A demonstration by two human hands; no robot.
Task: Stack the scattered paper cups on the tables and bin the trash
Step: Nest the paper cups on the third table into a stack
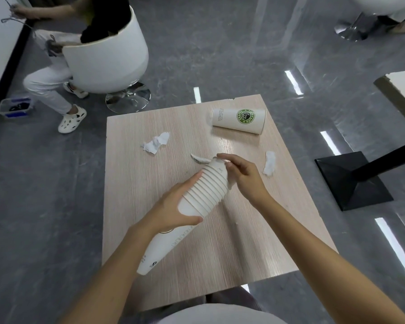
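Observation:
A long stack of white paper cups (197,195) lies tilted above the light wood table (255,230). My left hand (173,206) grips the stack round its middle. At the far end of the stack, my right hand (241,174) has its fingers curled on the top cup's rim. A single white cup with a green logo (239,120) lies on its side at the table's far right. Crumpled tissue (156,143) sits at the far left, a second piece of tissue (269,163) at the right, and a small torn scrap (198,158) lies just beyond the stack.
A white tub chair (108,59) on a chrome base stands beyond the table's left corner, with a person crouched beside it. A black table base (353,181) stands on the grey floor to the right. A small plastic box (14,107) sits by the left wall.

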